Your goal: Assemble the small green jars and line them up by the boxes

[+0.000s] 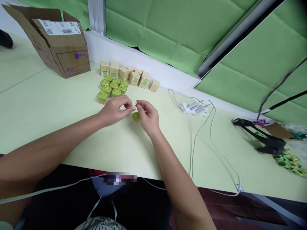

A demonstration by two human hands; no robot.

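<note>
Left hand [114, 110] and right hand [149, 117] pinch a thin yellow strip [133, 105] with nearly closed fingertips.

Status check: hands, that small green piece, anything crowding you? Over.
Both left hand and right hand pinch thin yellow strip. Beneath them, small green piece on table. Cluster of green-lidded jars close behind left hand.

Bright, even indoor light; wide-angle view, sharpest at the centre
The pale table [48, 105] is lit evenly from above, and only faint, soft shadows are cast under the left hand [112, 110] and right hand [150, 116]. Straight lines are bowed towards the edges, and the black tool [261, 137] at the right is smeared by blur. The small yellow piece [133, 105] pinched between both hands is too fine to be resolved.
</note>
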